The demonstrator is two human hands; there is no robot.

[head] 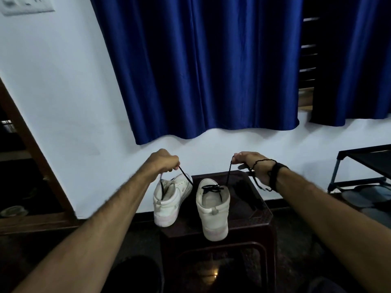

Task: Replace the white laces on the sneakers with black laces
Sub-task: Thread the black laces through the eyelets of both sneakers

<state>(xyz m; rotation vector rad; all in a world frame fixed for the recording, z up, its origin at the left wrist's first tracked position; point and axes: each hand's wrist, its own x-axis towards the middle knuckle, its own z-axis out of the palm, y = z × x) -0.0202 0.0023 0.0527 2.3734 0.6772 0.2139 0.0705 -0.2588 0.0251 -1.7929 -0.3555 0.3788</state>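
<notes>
Hands (164,160) (250,166) pinching black lace (228,175), eyelets indistinct

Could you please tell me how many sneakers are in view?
2: the left sneaker hangs tilted at the stool's left edge; the right sneaker stands on it. None seem hidden.

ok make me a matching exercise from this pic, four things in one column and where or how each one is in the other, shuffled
Things:
1. left hand
2. right hand
3. left sneaker
4. blue curtain

States:
A. hangs on the wall behind the stool
B. pinches the black lace end rising from the right sneaker
C. tilted, leaning away from the other shoe
D. grips a black lace above the tilted shoe

Pairs: 1-D, 2-B, 3-C, 4-A
</notes>
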